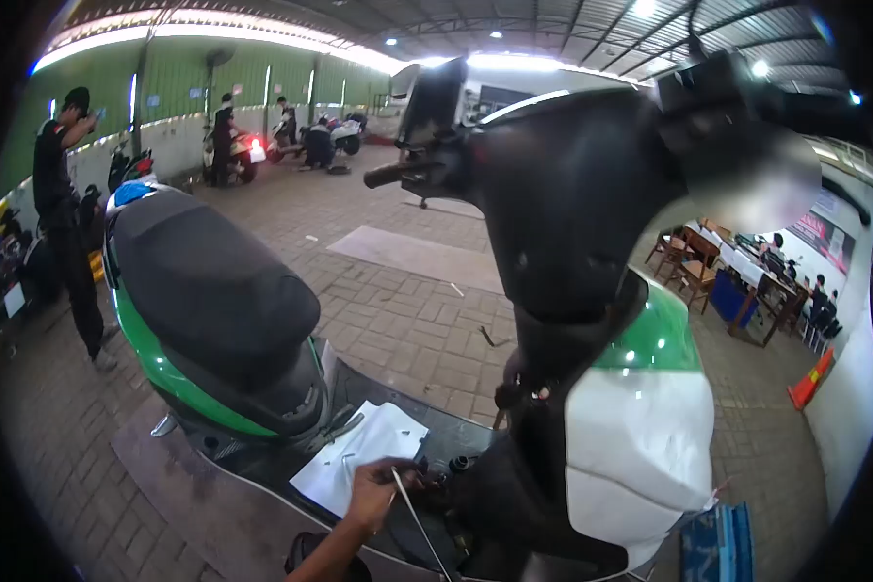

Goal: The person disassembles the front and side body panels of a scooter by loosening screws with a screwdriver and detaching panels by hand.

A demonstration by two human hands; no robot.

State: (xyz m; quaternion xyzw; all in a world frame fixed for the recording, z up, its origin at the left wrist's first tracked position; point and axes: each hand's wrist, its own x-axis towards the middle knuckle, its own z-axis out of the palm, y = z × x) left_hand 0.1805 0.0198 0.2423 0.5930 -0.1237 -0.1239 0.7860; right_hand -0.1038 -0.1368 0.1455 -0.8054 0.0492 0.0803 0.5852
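Note:
My left hand [373,493] reaches in from the bottom edge over the scooter's floorboard. Its fingers are closed around the upper end of a thin metal rod [417,522], which slants down to the bottom edge. The fingertips are dark and hard to make out against the black parts. Just behind the hand, a white sheet of paper [378,434] with small items on it lies on the floorboard. A small black round part [459,464] sits right of the hand, near the scooter's dark front column [538,456]. My right hand is out of view.
The scooter's black seat [213,272] is at left, its handlebar grip [388,177] above. A person [58,213] stands at far left; others are by motorcycles behind. A blue metal box [718,543] stands lower right, an orange cone [811,380] and tables farther right.

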